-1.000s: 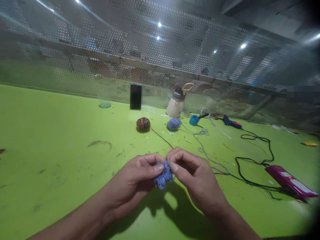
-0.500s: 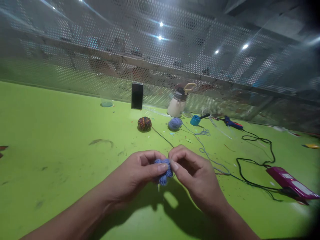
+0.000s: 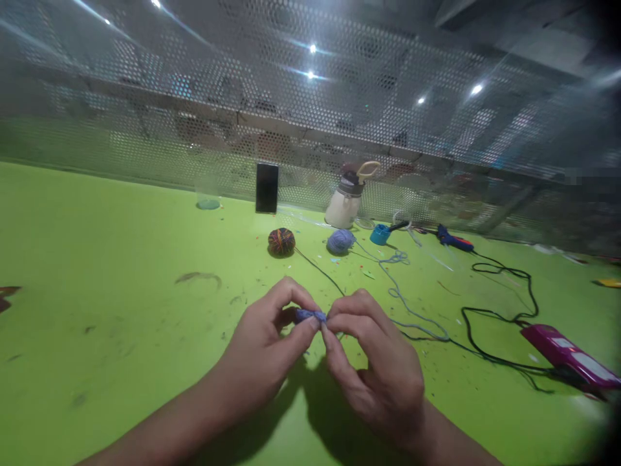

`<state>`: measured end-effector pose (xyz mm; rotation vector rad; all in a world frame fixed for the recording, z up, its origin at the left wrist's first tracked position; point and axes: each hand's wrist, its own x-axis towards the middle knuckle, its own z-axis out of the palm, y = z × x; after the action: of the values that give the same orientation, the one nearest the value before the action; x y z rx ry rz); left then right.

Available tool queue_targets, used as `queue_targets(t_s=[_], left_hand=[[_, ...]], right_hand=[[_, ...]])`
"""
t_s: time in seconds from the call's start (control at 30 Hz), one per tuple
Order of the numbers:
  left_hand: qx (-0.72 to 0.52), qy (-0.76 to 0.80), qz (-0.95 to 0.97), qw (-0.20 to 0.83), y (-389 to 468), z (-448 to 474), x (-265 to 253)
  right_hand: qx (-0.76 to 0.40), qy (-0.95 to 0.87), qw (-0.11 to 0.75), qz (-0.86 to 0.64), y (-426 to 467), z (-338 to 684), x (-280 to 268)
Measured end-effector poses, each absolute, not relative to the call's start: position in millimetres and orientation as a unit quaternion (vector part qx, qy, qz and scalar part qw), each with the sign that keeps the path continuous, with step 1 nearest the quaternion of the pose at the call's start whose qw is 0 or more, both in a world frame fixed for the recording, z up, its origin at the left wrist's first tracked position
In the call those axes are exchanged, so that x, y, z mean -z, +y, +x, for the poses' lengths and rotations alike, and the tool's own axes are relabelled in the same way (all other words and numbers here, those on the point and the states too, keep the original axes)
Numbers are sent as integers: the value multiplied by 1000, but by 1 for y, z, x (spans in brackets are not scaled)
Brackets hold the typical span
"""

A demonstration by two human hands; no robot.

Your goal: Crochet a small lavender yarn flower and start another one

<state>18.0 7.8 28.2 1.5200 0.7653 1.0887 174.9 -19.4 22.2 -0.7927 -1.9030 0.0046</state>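
Note:
A small purple-blue crocheted yarn piece (image 3: 309, 315) is pinched between the thumb and fingers of my left hand (image 3: 272, 343), seen nearly edge-on. My right hand (image 3: 376, 353) pinches at the right end of the same piece, its thumb and fingertips closed there; whether a hook or a strand lies between them is hidden. Behind the hands rest a dark multicoloured yarn ball (image 3: 281, 242), with a dark strand running toward my right hand, and a purple-blue yarn ball (image 3: 340, 241), whose loose strand curls off to the right.
At the back of the green table (image 3: 121, 259) stand a phone (image 3: 266, 188), a clear cup (image 3: 208, 203), a white bottle (image 3: 344, 206) and a blue tape roll (image 3: 380, 234). To the right lie a glue gun (image 3: 455, 239), black cord (image 3: 504, 317) and a magenta power strip (image 3: 567, 356). Perforated mesh rises behind.
The yarn piece has been turned from showing its face to nearly edge-on. My left hand has tilted with it, and my right hand has rotated, its fingers still at the piece's right end.

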Motion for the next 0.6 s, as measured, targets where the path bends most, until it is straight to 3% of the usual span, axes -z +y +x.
queue_targets(t_s=[0.4, 0.6], left_hand=[[-560, 238, 663, 436, 0, 22, -13], [-594, 134, 707, 360, 9, 18, -10]], right_hand=[[100, -799, 508, -306, -34, 166, -16], [75, -771, 546, -320, -41, 164, -22]])
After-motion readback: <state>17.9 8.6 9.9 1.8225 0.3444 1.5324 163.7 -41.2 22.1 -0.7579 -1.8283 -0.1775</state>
